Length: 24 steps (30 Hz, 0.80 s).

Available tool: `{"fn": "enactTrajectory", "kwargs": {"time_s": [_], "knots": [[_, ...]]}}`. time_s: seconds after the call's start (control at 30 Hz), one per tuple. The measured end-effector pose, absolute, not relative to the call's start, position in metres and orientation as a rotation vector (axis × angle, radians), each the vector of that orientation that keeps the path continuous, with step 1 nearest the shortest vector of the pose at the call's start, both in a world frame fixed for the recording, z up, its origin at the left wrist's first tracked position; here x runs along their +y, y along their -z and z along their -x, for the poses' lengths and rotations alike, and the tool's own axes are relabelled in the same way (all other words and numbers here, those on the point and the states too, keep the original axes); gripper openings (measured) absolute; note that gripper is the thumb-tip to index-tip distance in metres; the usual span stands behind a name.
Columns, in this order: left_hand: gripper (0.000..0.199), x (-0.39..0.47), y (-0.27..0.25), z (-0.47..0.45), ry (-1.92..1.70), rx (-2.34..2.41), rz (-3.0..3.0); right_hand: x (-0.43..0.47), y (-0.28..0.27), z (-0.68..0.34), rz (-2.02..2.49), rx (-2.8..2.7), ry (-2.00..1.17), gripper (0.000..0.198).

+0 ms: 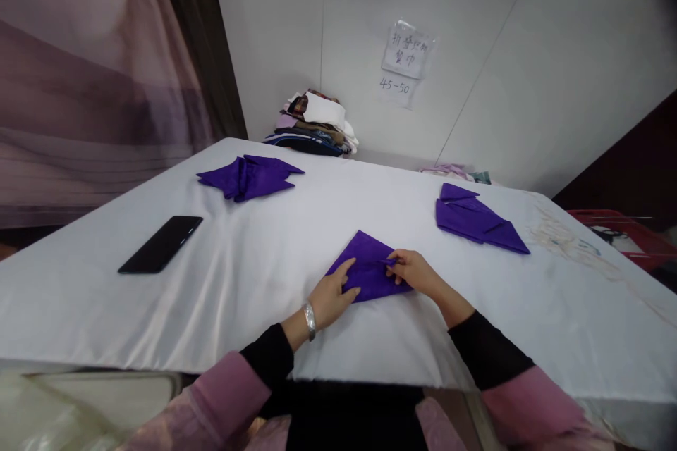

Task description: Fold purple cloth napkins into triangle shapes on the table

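A purple cloth napkin [364, 250], folded into a pointed shape, lies on the white-covered table in front of me. On its left side my left hand [331, 296] rests with fingers spread, thumb and fingertips pressing the cloth flat. At the right part of the napkin, my right hand [411, 270] pinches a small raised flap between thumb and fingers. Farther back on the left lies a folded purple napkin [246, 177] with several points. Another folded purple napkin [479, 218] sits to the right, apart from my hands.
A black phone [161, 245] lies at the table's left. Behind the white tablecloth [338, 190] are a pile of clothes [312, 123] and more fabric [449, 170]. Paper signs [405, 53] hang on the wall. A red basket [618, 236] stands beyond the right edge; a curtain [95, 84] hangs at left.
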<state>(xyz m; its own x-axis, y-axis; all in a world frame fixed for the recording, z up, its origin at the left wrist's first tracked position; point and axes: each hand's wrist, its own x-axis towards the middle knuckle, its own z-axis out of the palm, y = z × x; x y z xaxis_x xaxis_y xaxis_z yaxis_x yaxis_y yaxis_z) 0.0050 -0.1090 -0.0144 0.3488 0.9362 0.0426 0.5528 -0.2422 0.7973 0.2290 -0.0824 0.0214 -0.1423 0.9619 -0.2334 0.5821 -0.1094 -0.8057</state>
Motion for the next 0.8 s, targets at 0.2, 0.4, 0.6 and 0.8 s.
{"fn": "enactTrajectory", "kwargs": {"time_s": [0.2,0.4,0.6,0.8], "knots": [[0.057,-0.105,0.018,0.006,-0.795,1.401,-1.932,-0.045,-0.019,-0.218,1.886,-2.195,-0.375,0.017],[0.057,-0.107,0.018,0.012,-0.681,1.589,-2.062,-0.022,-0.001,-0.21,1.928,-2.132,-0.458,0.015],[0.053,-0.11,0.018,0.021,-0.698,1.677,-2.073,-0.02,0.008,-0.206,1.949,-2.063,-0.389,0.015],[0.049,-0.117,0.023,0.033,-0.803,1.684,-2.027,-0.023,0.01,-0.202,1.921,-2.08,-0.297,0.015]]}}
